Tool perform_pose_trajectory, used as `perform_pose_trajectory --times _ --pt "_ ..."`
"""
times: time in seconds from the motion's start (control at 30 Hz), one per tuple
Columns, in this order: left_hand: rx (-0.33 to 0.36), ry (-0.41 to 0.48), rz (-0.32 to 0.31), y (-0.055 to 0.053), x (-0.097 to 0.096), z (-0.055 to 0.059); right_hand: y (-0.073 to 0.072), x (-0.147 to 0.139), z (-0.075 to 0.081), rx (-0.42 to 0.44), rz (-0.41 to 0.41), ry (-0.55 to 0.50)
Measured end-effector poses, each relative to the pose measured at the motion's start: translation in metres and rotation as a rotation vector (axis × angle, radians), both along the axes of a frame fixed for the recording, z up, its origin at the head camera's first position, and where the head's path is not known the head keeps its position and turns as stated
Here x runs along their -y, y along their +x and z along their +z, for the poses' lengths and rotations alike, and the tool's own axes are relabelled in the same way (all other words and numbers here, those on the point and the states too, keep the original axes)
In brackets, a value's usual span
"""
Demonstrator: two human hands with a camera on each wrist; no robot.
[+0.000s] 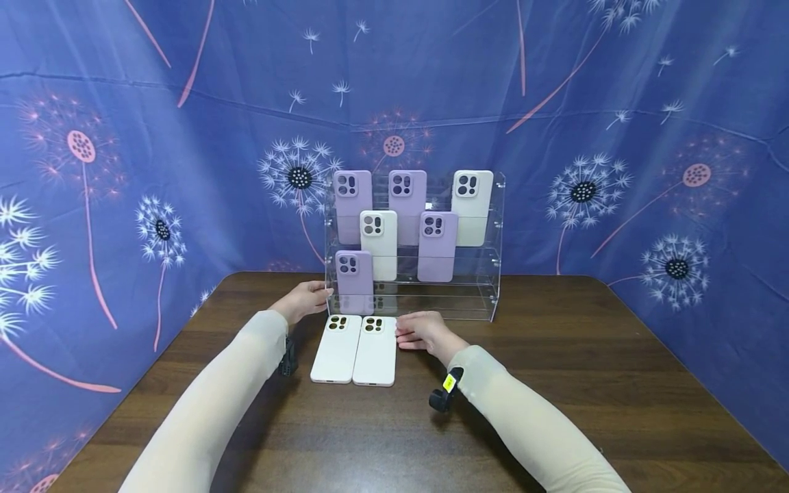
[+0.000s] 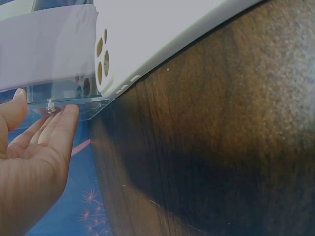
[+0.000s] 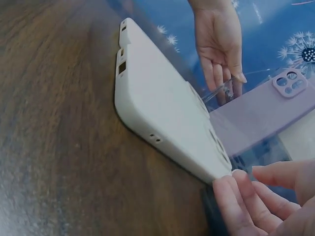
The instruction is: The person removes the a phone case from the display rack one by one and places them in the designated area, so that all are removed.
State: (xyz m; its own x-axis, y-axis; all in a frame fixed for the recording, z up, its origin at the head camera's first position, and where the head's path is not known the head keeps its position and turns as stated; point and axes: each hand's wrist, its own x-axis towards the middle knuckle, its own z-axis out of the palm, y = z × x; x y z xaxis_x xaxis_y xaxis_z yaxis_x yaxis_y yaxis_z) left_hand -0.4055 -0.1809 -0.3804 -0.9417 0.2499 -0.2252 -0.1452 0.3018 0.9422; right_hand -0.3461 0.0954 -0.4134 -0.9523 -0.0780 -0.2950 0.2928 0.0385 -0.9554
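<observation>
My left hand (image 1: 303,301) is at the lower left side of a clear acrylic display stand (image 1: 459,301), its nearly straight fingers against the side panel in the left wrist view. Just right of that hand, a purple phone case (image 1: 354,281) stands on the lowest tier. Two white phone cases lie side by side, backs up, before the stand: a left one (image 1: 335,352) and a right one (image 1: 374,356). At the right one's upper right corner is my right hand (image 1: 427,333). Its fingertips (image 3: 241,178) touch that corner, with the thumb apart from it.
Higher on the stand, two purple cases and a white case (image 1: 472,205) stand on the top tier. Below them are a white case (image 1: 379,243) and a purple case (image 1: 438,246). The brown wooden table (image 1: 585,383) meets a blue dandelion-print cloth (image 1: 468,89) behind.
</observation>
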Motion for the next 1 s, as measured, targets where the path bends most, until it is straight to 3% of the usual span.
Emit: perform_pose_trajectory --times 0.43,0.73,1.0 --pt "-0.002 -0.011 -0.001 0.002 -0.001 0.001 0.003 0.0 0.02 -0.042 0.044 0.026" --pt "0.004 -0.026 0.0 0.002 0.0 0.001 0.001 0.005 0.031 -0.075 0.039 -0.039" --pt "0.003 -0.023 0.004 0.001 -0.001 0.001 -0.006 0.014 0.051 -0.108 0.032 -0.067"
